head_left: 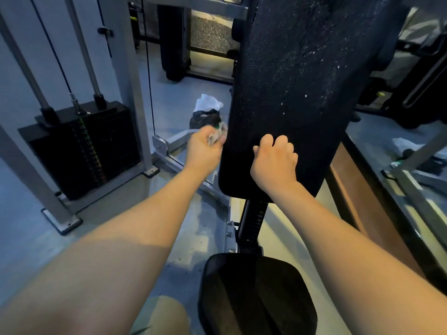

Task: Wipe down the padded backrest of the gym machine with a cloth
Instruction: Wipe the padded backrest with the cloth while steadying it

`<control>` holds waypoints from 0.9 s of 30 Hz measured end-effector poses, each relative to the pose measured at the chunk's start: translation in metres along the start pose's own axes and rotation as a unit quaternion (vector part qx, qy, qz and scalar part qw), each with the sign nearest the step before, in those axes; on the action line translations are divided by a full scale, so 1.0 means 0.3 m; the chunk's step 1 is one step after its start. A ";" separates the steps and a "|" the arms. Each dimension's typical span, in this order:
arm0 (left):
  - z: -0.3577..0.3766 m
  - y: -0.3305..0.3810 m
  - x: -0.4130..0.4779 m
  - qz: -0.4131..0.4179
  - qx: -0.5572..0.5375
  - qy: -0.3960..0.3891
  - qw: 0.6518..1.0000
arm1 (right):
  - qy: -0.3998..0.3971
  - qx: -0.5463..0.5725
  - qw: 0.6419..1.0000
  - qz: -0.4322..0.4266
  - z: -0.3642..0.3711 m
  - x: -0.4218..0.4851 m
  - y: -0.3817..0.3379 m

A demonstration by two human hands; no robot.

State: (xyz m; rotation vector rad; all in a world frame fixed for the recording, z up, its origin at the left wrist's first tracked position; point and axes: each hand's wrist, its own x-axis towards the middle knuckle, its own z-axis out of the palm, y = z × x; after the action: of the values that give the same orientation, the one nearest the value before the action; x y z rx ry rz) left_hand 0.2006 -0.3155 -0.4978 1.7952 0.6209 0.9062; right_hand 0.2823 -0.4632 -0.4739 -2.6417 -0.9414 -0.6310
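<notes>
2 hands are meeting 1 black padded backrest (302, 81): the left hand (205, 149) is gripping 1 crumpled cloth (217, 136) in curled fingers at the pad's left edge, while the right hand (274, 162) is resting on its lower face, fingers curled and holding nothing, above 1 seat pad (256, 293).

No text, number or brand can be read anywhere. The black weight stack (82, 146) by the grey frame carries a column of small green and yellow stickers down its front plates, one to a plate, but they are too small and blurred to make out. The black adjustment post (254, 221) under the backrest bears a row of pale marks, equally illegible. A green patch shows on the crumpled pale cloth (216, 135) gripped in the left hand (203, 151); whether it is lettering cannot be told.
</notes>
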 end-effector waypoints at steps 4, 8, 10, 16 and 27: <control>-0.057 -0.061 -0.106 -0.071 -0.002 -0.068 0.995 | 0.006 -0.001 1.000 -0.002 -0.003 -0.003 0.000; -0.053 0.178 0.048 -0.002 -0.079 0.008 0.997 | 0.000 0.001 1.000 -0.006 -0.013 -0.005 0.006; -0.035 0.260 0.101 0.054 -0.009 0.035 0.998 | 0.001 -0.002 1.000 -0.008 -0.014 -0.004 0.007; 0.026 0.078 -0.150 0.089 0.073 0.001 0.993 | 0.004 -0.001 1.000 0.002 -0.007 -0.007 -0.001; -0.091 0.200 0.070 -0.069 0.127 0.062 0.987 | -0.020 0.001 1.000 -0.008 -0.025 -0.009 0.007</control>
State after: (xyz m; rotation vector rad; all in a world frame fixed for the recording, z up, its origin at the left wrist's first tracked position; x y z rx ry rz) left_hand 0.1916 -0.3076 -0.4296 1.9019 0.9660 0.8801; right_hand 0.2796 -0.4691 -0.4689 -2.6567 -0.9741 -0.5830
